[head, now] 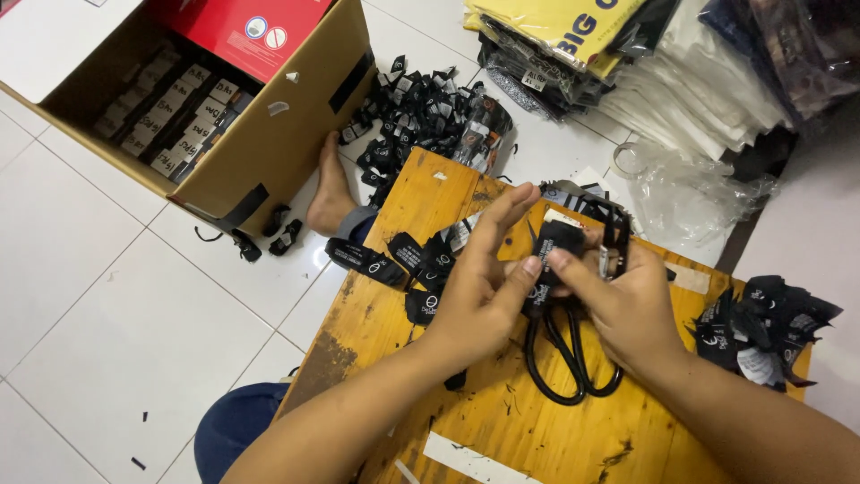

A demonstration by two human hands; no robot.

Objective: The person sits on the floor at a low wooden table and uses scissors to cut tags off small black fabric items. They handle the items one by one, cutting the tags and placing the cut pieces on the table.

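Two hands above one wooden board (502,421). Left hand (479,296) half open, fingers stretched, thumb tip pressed on one black label (555,246). Right hand (623,305) closed on that same label from the other side, pinched between thumb and forefinger, with one pair of black-handled scissors (573,358) hanging from it, two loops down over the board. Label held just above the board's middle. About five loose labels (417,260) strewn on the board left of the hands. One heap (761,327) at the right edge, another heap (421,112) on the floor. One open carton (206,99) far left, one bare foot (331,193) beside it
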